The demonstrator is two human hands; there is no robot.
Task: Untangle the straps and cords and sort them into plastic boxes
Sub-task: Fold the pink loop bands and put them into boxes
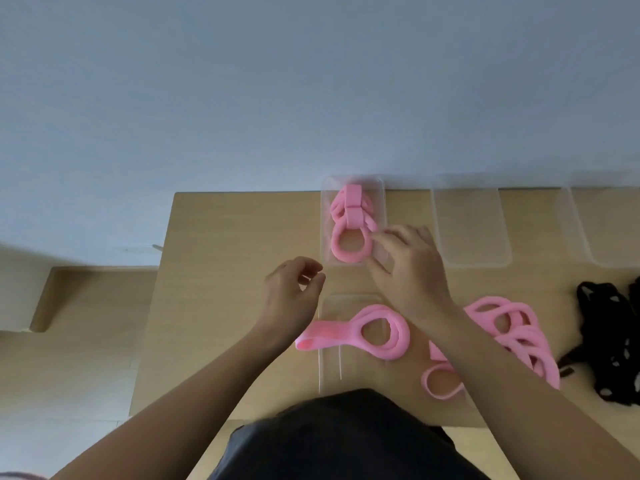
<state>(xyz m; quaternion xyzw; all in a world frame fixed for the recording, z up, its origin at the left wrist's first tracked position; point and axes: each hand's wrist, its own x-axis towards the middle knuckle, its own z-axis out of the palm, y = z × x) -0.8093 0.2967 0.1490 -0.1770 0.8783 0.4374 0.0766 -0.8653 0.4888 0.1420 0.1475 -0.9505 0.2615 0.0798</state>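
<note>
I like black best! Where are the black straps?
In the head view the black straps lie on the right side of the table, just right of the pink pile and nearer the person than the empty boxes.

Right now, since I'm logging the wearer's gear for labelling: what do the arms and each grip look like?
The left forearm and right forearm are bare, with no sleeves showing. The left grip and right grip are ungloved hands; no ring, watch or wristband is visible. A dark garment covers the body below.
</note>
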